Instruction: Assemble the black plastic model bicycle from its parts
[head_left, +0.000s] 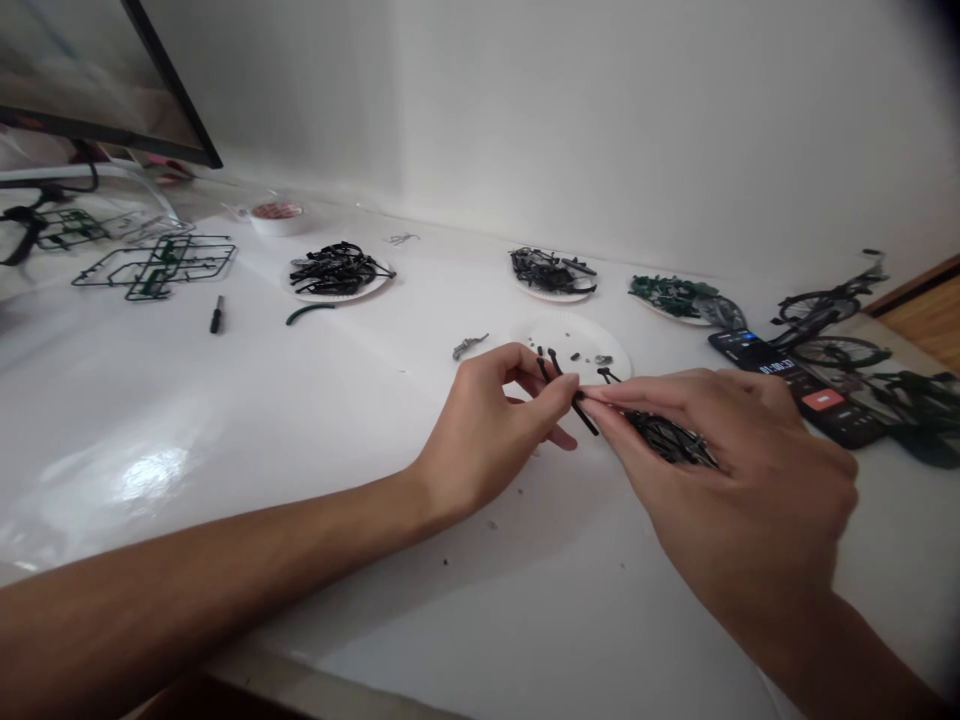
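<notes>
A white table (225, 440) is seen, with a paper plate (577, 338) just past the hands. A thin black plastic piece (587, 418) is pinched by the left hand (480, 435). A bunch of dark bits (667, 438) is clenched in the right hand (739, 490). Bits could be dropped if that grip is loosened.

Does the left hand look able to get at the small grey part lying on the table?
Probably yes: nothing lies between the left hand and the small grey part on the white table, though its fingers would likely have to release the black plastic part first.
</notes>
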